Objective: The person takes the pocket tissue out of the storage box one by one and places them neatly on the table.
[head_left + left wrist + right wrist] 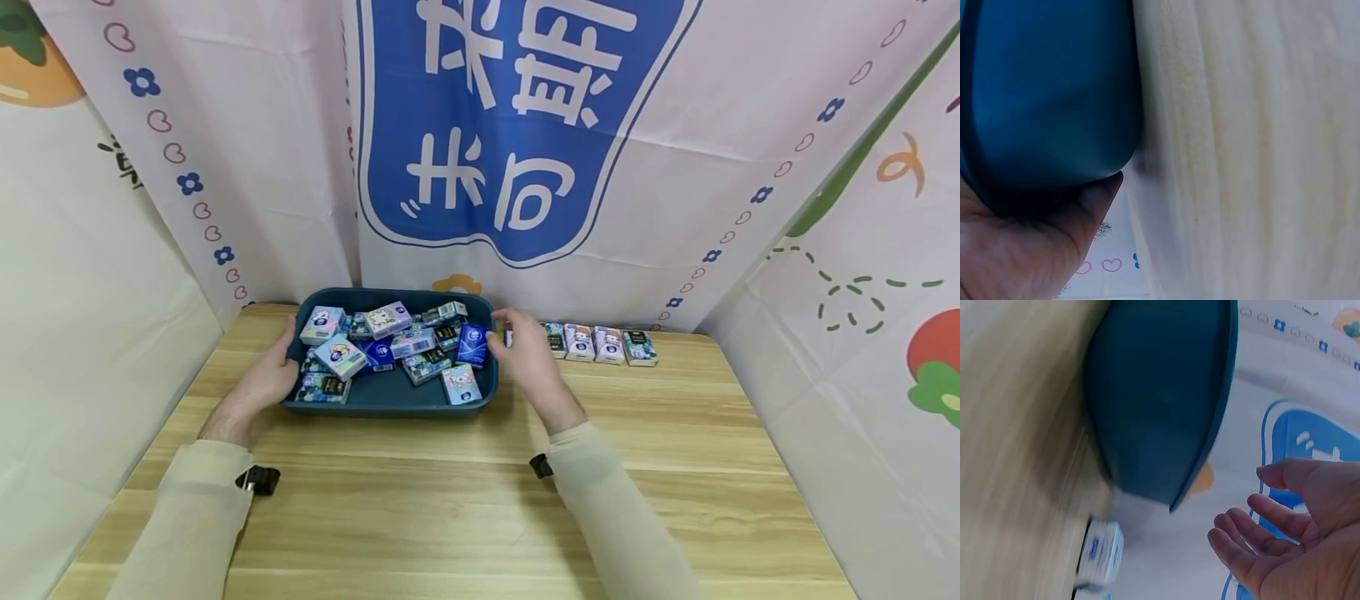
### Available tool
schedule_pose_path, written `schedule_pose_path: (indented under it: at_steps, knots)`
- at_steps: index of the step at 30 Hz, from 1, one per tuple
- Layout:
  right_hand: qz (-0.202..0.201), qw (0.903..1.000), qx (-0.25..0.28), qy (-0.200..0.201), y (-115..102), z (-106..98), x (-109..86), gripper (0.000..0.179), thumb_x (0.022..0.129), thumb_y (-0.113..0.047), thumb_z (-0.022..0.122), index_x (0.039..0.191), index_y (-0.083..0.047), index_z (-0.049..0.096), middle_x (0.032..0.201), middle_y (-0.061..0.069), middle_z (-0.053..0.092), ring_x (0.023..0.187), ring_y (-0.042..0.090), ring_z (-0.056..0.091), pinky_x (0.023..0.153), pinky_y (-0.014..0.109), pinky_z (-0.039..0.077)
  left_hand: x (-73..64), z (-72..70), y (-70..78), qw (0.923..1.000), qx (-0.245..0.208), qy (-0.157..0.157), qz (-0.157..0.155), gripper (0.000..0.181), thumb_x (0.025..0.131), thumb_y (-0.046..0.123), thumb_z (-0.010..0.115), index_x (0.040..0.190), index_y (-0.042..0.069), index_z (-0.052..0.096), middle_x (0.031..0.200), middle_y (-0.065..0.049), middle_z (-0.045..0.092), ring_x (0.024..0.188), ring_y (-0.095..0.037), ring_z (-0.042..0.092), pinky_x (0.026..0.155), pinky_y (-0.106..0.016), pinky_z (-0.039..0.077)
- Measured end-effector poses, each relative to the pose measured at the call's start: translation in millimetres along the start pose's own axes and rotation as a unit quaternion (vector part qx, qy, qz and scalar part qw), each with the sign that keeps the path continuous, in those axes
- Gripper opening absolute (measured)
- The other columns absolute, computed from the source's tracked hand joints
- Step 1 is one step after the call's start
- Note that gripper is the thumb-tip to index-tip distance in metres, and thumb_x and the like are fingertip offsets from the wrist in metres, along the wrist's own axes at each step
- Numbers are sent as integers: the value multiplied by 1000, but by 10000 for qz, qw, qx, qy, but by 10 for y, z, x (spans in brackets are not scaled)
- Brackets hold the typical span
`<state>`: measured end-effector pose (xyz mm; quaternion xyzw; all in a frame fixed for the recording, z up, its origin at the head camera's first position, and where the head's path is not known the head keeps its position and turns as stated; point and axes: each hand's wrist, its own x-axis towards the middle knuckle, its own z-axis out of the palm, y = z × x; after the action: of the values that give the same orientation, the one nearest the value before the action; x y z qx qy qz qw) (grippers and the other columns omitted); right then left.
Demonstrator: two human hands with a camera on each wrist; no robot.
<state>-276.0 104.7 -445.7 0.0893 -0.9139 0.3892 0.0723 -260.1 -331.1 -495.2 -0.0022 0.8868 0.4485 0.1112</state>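
A dark teal plastic bin (390, 412) sits on the table, holding several small tissue packs (471, 345) in blue, lilac, pastel and dark floral wraps, lying jumbled. My left hand (266, 375) rests against the bin's left end; in the left wrist view, the thumb of that hand (1029, 250) lies along the outer wall near the base. At the opposite end is my right hand (531, 358), its fingertips close to the right rim. The right wrist view shows this hand (1297, 531) with fingers loosely bent, nothing in them, apart from the bin wall (1154, 400).
Right of the bin, a row of tissue packs (579, 342) stands along the back of the wooden table (420, 500), partly behind my right hand. A printed white curtain (645, 200) hangs right behind the table's back edge, with more fabric at both sides.
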Motion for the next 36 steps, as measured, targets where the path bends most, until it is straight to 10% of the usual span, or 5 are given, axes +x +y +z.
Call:
schedule_pose_path:
  at_steps: [10,36]
  knots:
    - [-381,9981,99,-467,-34,405,63,41,115,-20,75,153,-5,73,151,21,75,139,37,74,120,50,65,-55,26,12,9999,-39,18,97,81,118,3,24,183,13,-23,192,-23,-25,180,-59,-14,147,-78,-3]
    - [118,9910,-839,-1040,-502,884,-5,48,114,-21,80,159,-7,71,158,14,76,146,29,74,125,45,64,-203,106,50,9991,367,27,196,81,118,4,28,184,9,-20,192,-31,-16,179,-64,-3,146,-80,5]
